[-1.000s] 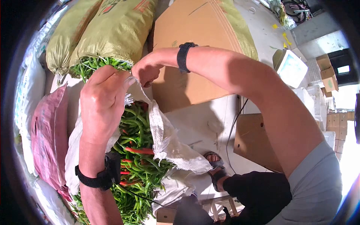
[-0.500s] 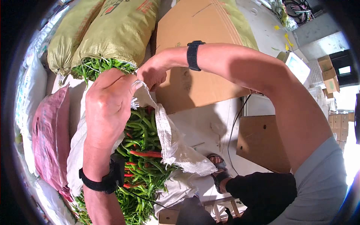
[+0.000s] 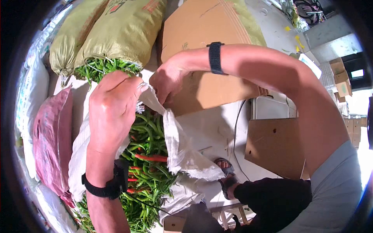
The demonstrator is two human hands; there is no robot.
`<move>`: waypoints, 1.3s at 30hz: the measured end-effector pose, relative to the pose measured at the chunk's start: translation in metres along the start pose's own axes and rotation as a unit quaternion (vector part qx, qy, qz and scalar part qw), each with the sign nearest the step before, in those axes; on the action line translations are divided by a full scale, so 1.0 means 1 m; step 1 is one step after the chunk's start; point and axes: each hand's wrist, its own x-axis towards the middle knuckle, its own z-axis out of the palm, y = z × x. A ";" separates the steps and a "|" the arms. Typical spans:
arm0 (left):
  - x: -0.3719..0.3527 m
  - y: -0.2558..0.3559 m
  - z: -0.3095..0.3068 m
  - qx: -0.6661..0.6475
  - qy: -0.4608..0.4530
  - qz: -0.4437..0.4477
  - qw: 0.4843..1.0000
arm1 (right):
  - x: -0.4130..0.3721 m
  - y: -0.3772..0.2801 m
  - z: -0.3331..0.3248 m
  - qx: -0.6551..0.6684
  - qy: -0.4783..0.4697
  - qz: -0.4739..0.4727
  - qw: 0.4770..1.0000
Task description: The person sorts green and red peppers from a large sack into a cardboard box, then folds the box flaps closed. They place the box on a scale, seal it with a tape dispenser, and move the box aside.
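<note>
One sack (image 3: 175, 143), left of centre in the frame, gapes open, red and green peppers (image 3: 145, 134) showing down to the lower edge. Left hand (image 3: 114, 103): grip clenched on the rim; right hand (image 3: 169, 83) just beside it, fingertips partly hidden, cannot tell whether its grip has cloth. Judged risk: left grip slipping, or an uneven tug on the frayed edge, could spill peppers onto the floor (image 3: 206, 134).
</note>
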 end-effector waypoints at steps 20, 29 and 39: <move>-0.006 -0.011 -0.042 0.022 0.001 -0.074 0.997 | -0.103 -0.283 -0.035 0.181 0.176 0.455 0.854; -0.029 -0.045 -0.063 0.265 -0.060 -0.152 0.950 | 0.017 -0.240 0.109 0.016 0.305 0.528 0.792; -0.013 -0.056 -0.045 0.069 0.023 -0.320 0.945 | -0.039 -0.198 0.136 -0.193 0.262 0.554 0.766</move>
